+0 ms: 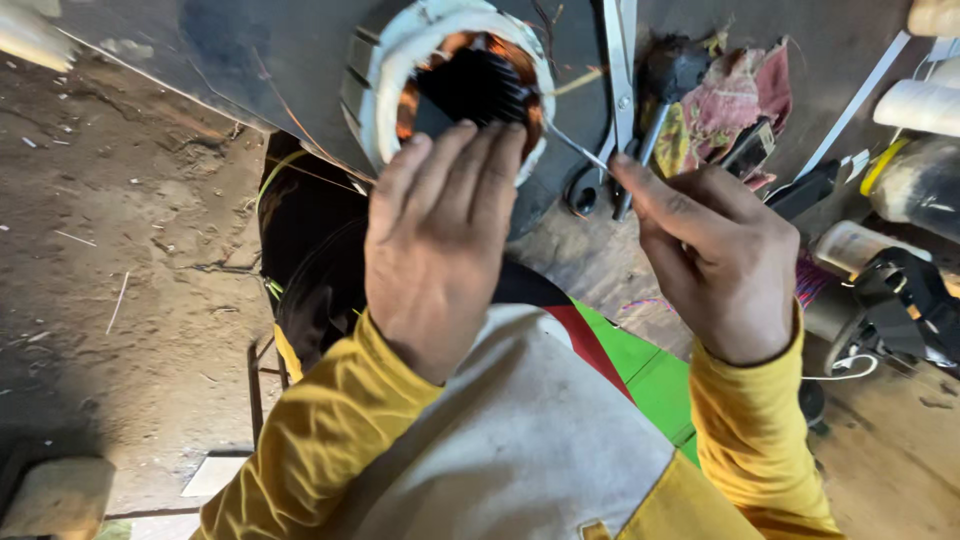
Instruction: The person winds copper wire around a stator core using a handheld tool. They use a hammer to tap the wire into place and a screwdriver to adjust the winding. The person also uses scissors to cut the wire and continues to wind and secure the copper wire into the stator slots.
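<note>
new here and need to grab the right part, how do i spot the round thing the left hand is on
Look at the grey metal bench top, near its front edge. The left hand rests its fingertips on a motor stator: a white-wrapped ring with copper windings and a dark hollow centre. Unlike the scissors and rags beside it, it is round.

Two hands — left (435, 250), right (715, 250) — one stator (450, 85) at top centre, one pair of scissors (620, 90), one rag (735, 95) upper right.
</note>
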